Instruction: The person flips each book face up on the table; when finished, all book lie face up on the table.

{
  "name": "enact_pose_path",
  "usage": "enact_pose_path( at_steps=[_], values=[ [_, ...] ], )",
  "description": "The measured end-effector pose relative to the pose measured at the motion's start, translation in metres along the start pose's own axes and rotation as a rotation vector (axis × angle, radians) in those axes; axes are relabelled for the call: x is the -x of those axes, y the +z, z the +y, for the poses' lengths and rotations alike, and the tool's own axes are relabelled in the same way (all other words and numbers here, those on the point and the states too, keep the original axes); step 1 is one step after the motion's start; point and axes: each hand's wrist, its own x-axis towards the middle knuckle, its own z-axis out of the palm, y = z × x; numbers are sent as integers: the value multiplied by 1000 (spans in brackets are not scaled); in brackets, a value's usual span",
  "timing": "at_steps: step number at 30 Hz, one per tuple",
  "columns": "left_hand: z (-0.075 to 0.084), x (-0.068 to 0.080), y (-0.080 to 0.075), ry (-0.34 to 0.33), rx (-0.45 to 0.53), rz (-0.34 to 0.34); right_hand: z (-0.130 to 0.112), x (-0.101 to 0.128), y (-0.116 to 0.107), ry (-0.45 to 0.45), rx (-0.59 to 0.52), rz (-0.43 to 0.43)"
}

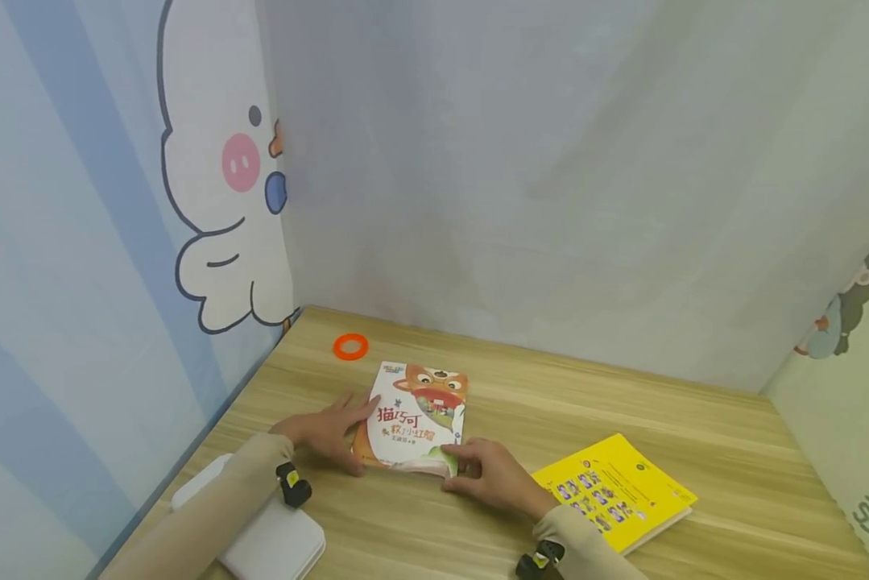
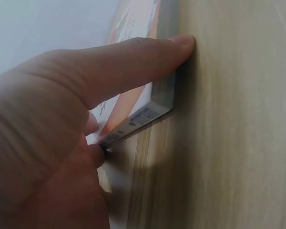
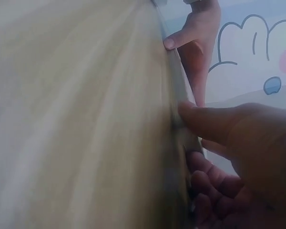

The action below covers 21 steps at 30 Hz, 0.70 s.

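Two books lie on your pale wooden surface (image 1: 535, 403): one white-and-orange paperback with a cartoon cat cover (image 1: 415, 415) and one yellow softcover book (image 1: 615, 491) at your right. Your left hand (image 1: 328, 435) presses the cat book's left edge with straight fingers; your right hand (image 1: 488, 475) pinches its near corner. One orange ring (image 1: 350, 346) sits behind, and one white pad (image 1: 275, 540) lies under your left sleeve.

We see a cat-cover picture book (image 1: 418, 416) lying flat on the wooden table (image 1: 731, 451), cover up, near corner lifted.
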Motion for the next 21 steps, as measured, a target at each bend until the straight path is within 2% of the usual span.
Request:
enact_pose_path(
  at_steps=[6, 9, 13, 18, 21],
  values=[
    [14, -1, 5, 48, -106, 28, -10, 13, -19, -31, -20, -62],
    [27, -6, 11, 93, -126, 58, -12, 27, -37, -42, -63, -45],
    [53, -16, 16, 197, -89, 76, -12, 51, -68, -6, -69, 25],
    [87, -25, 19, 368, 59, 40, -2, 86, -105, 62, -23, 146],
    [107, -33, 25, 437, 91, 26, 10, 107, -119, 129, 14, 222]
  ],
)
